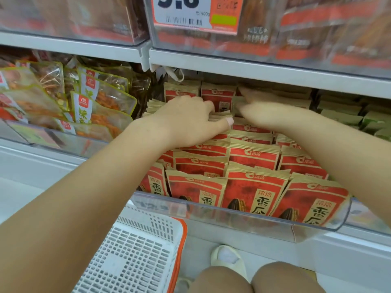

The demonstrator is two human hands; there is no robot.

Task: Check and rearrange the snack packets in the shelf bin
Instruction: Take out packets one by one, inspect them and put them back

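Red-and-kraft sunflower seed packets point(256, 157) look light and crinkly (grab the top seams); left hand point(186, 119) pinches some, right hand point(273, 115) too blurred to tell.

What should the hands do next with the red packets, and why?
Probably press the back packets upright. The left hand grips a bunch of red packets mid-bin, and the blurred right hand reaches the back row, while the front rows already stand neatly behind the bin's clear front.
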